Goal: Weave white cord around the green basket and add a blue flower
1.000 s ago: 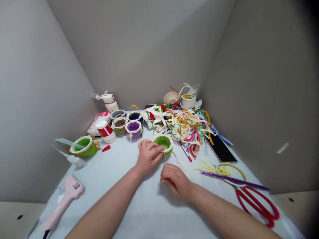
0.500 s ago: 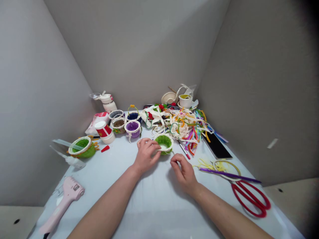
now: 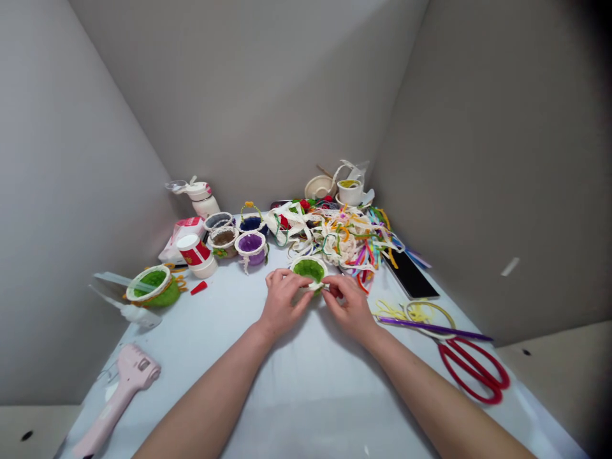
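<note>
A small green basket [image 3: 308, 269] with a white rim stands on the table between my hands. My left hand [image 3: 285, 298] is closed on the left and near side of its rim, thumb and fingers pressed to the edge. At the near right of the rim, my right hand [image 3: 349, 301] pinches with thumb and forefinger. Whatever lies between those fingertips is too small to name. The two hands' fingertips nearly meet at the front of the rim and hide part of it.
At left are a pink glue gun [image 3: 127, 386], a white-nozzled bottle [image 3: 141, 315] and another green basket [image 3: 167, 293]. Several small baskets [image 3: 251, 245] stand behind. Tangled ribbons [image 3: 342, 239] fill the back. A phone [image 3: 414, 277], a purple stick [image 3: 440, 328] and red-handled scissors [image 3: 473, 370] lie right.
My right hand has moved left and up to the front of the basket's rim; before, it was apart from it, near a thin strand. My left hand stays at the rim. The view has shifted slightly.
</note>
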Demonstrator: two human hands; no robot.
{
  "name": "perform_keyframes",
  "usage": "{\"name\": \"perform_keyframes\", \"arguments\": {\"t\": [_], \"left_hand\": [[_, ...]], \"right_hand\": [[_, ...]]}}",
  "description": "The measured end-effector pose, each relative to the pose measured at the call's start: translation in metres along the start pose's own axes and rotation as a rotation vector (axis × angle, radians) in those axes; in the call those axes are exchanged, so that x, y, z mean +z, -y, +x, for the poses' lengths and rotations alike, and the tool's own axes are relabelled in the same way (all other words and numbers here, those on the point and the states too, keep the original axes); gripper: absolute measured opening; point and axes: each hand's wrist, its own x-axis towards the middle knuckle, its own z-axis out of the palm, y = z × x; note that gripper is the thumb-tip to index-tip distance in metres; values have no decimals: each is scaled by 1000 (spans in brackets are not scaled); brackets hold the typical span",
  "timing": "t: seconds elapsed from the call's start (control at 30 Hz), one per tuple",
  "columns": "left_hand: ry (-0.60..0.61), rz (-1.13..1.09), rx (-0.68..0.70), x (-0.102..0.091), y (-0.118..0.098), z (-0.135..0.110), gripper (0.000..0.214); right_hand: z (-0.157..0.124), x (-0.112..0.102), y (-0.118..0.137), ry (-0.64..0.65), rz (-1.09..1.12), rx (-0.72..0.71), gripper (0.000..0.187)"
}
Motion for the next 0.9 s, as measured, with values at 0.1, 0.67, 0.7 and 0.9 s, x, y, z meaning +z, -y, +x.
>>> {"name": "perform_keyframes", "arguments": {"t": [0.1,0.67,0.7,0.9], "left_hand": [[-13,-24,-2,-1,0,-1,10],[-38,-86,-136,1,-13,6,7],[-26,-67,-120,1,-12,6,8],[32,60,-18,-2,-10,6,16]], "right_hand": [[1,1,-2,31,-17,12,8],[2,2,-7,52,-30,5,5],[2,2,-7,51,-33,2,6],[3,2,-5,49,-43,-7,6]]}}
